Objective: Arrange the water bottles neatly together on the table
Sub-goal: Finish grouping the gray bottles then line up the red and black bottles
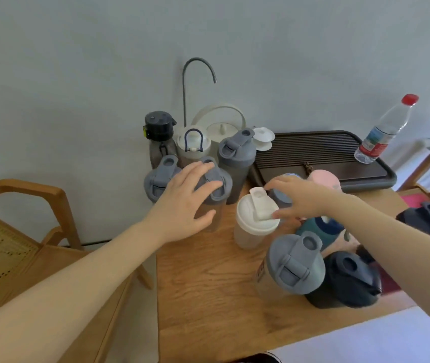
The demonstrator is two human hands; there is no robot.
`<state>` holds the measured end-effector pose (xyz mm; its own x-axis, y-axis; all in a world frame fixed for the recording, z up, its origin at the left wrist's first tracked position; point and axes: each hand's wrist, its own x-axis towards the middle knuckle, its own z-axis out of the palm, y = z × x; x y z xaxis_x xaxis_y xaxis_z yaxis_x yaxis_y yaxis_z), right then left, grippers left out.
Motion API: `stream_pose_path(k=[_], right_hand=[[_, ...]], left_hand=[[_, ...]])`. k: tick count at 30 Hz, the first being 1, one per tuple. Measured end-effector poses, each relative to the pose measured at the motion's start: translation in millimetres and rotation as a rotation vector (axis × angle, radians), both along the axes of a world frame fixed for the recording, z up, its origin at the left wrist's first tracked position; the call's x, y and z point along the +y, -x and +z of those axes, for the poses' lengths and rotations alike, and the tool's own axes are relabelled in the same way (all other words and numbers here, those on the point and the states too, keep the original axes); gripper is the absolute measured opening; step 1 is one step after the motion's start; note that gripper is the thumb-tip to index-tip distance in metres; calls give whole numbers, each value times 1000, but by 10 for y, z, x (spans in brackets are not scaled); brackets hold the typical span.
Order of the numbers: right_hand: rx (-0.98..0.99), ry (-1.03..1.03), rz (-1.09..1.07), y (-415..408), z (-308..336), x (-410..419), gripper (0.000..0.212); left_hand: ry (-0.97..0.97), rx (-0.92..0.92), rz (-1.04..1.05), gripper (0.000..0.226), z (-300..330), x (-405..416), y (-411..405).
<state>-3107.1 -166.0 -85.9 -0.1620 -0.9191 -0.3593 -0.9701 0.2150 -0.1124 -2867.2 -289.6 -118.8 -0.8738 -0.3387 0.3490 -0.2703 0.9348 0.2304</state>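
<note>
Water bottles [237,163] cluster at the far-left corner of the table [208,297]. Our left hand [185,203] clasps a grey-lidded shaker [219,196] there. Our right hand [302,197] pinches the flip cap [259,203] of the white shaker [250,229], which could pop open and topple it.

The left hand [185,203] is gripping a grey-lidded bottle [224,191] at the frame's centre, with its fingers lying over the lid and its thumb pressing the side. That bottle is standing in a cluster at the table's [208,297] far edge, beside a second grey-lidded shaker [160,176], a black-capped bottle [158,127], a cream bottle [193,145] and a tall grey shaker [237,158]. Just right of centre, the right hand [300,197] is pinching the flip cap of a white bottle [247,221]. A dark bottle [347,279] is sitting at lower right. At upper right, a red-capped plastic bottle [384,132] is standing on a dark tray [313,150].
</note>
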Motion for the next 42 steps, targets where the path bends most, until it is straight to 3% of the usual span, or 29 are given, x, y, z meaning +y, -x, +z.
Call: stream_pose_path(k=[4,8,12,17,21,26,31,36,39,42], right_hand=[[142,47,191,-104,-172,-23,99],[370,73,391,-153,-301,-141,95],[310,63,470,-137,-371,-155,86],[293,32,592,27,-326,-96,81],[345,55,747,99,-314,-137,80],[364,115,861,77,-391,-200,75],[358,17,871,102,-347,-211,98],[279,-42,774,46,-332,-125,97],[105,-92,631,10,-307,22,92],[74,-133,574,-49,-293,201,85]], left_hand=[[-54,27,-81,45,-67,262,206],[-248,60,-107,49,-78,591,278],[-432,-115,-120,73,-81,979,313],[-342,-206,-78,95,-115,1386,509],[-138,-228,-24,89,-115,1512,710],[-187,-419,129,78,14,1667,888],[-381,-341,332,68,89,1693,529],[-438,-187,611,76,443,1442,-24],[-383,-194,610,76,532,1250,-128],[-381,-185,533,75,544,1077,-54]])
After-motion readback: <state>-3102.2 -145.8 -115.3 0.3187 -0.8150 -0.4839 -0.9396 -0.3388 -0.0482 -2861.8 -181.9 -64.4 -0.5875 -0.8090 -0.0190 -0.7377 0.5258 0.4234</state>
